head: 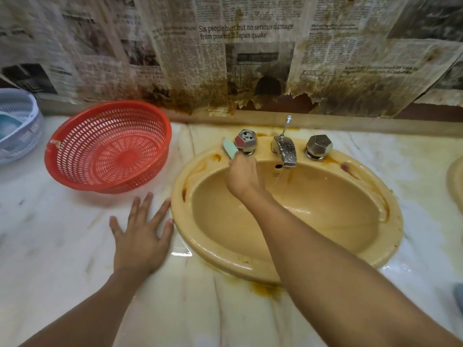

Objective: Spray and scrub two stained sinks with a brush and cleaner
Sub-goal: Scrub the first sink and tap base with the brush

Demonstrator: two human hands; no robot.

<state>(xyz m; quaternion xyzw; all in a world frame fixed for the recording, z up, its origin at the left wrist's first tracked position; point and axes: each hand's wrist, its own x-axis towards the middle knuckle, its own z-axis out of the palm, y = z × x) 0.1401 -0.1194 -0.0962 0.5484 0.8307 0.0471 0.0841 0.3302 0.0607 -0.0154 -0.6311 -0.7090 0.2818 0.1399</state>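
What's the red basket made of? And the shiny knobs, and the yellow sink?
The red basket looks like plastic: thin, evenly coloured, with moulded rows of slots. The knobs look like polished metal, probably chrome-plated, since they mirror the light. The yellow sink seems to be glazed ceramic, smooth and glossy, though I can't be sure.

Basket (107,146) on counter (62,234), left of sink (288,216).

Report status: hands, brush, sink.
Left hand flat on counter, open. Right hand grips brush at sink back rim, beside left tap knob. Rim stained. Nothing blocking.
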